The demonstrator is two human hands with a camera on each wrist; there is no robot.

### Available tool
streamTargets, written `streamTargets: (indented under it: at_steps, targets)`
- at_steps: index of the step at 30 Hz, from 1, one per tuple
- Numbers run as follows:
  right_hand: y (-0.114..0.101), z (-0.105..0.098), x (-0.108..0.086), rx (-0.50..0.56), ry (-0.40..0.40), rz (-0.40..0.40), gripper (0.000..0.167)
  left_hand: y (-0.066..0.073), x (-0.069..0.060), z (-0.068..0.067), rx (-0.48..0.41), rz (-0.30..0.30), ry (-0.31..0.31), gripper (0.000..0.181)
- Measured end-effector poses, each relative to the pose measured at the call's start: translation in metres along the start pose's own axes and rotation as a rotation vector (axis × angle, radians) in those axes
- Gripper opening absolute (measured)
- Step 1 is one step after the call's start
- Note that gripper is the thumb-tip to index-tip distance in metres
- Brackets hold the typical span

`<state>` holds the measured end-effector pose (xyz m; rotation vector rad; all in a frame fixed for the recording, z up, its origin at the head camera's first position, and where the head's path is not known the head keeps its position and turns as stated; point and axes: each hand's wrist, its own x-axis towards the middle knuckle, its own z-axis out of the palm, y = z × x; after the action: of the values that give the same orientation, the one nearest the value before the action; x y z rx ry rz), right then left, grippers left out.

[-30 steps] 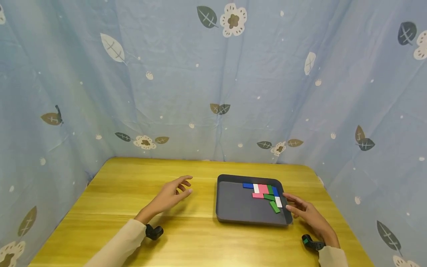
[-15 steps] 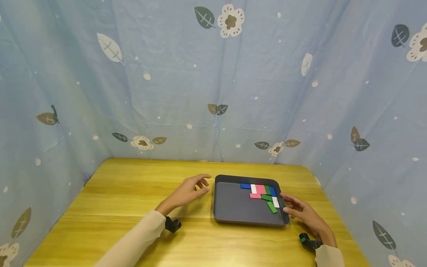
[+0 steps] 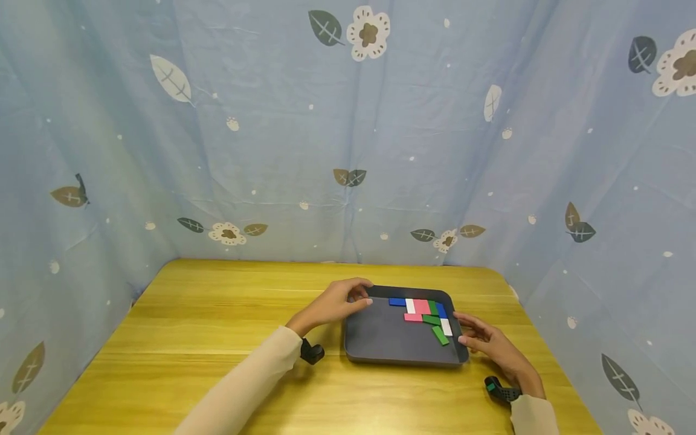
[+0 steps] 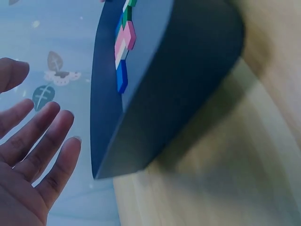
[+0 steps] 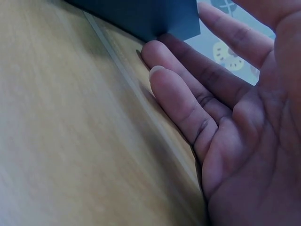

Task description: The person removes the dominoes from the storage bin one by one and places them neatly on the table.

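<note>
A dark grey rectangular tray lies on the table. Flat coloured tiles are grouped toward its far right: blue, white, pink and green. My left hand is at the tray's left edge, fingers loosely bent, holding nothing. In the left wrist view that hand shows spread fingers apart from the tray wall. At the right edge rests my right hand; in the right wrist view its fingertips are by the tray corner, contact partly hidden.
The yellow wood-grain table extends around the tray. A blue curtain with leaf and flower prints stands behind and on both sides. Each wrist wears a black strap device.
My left hand has moved right across the table, from well left of the tray to its left edge. The right hand stays at the right edge; the tiles keep their places.
</note>
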<state>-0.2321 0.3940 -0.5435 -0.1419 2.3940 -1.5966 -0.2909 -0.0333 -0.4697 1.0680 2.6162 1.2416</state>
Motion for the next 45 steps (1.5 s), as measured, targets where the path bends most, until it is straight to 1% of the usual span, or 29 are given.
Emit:
streamTargets:
  at_steps: [4, 11, 20, 25, 31, 36, 40, 45]
  targets:
    - [0.001, 0.000, 0.001, 0.009, 0.002, 0.004, 0.063, 0.004, 0.015, 0.007, 0.020, 0.011, -0.031, 0.041]
    - [0.001, -0.001, 0.001, 0.009, -0.007, -0.003, 0.064, 0.006, 0.038, 0.018, 0.033, -0.002, -0.067, 0.037]
    - [0.001, -0.001, -0.001, 0.008, -0.013, -0.033, 0.062, 0.010, 0.059, 0.030, 0.034, -0.011, -0.121, 0.033]
    - [0.002, -0.002, 0.000, 0.006, -0.015, -0.040, 0.061, 0.009, 0.068, 0.036, 0.048, -0.027, -0.150, 0.035]
    - [0.000, -0.002, 0.001, 0.024, -0.027, -0.036, 0.063, 0.002, 0.074, 0.046, 0.088, -0.050, -0.168, 0.037]
    - [-0.002, -0.001, 0.000, 0.029, -0.023, -0.012, 0.065, 0.001, 0.075, 0.050, 0.111, -0.075, -0.204, 0.039]
    - [-0.003, -0.001, 0.000, 0.028, -0.021, -0.008, 0.064, 0.000, 0.078, 0.056, 0.133, -0.096, -0.227, 0.041]
    - [-0.003, -0.001, -0.001, 0.035, -0.019, -0.006, 0.064, -0.003, 0.079, 0.062, 0.186, -0.098, -0.245, 0.040]
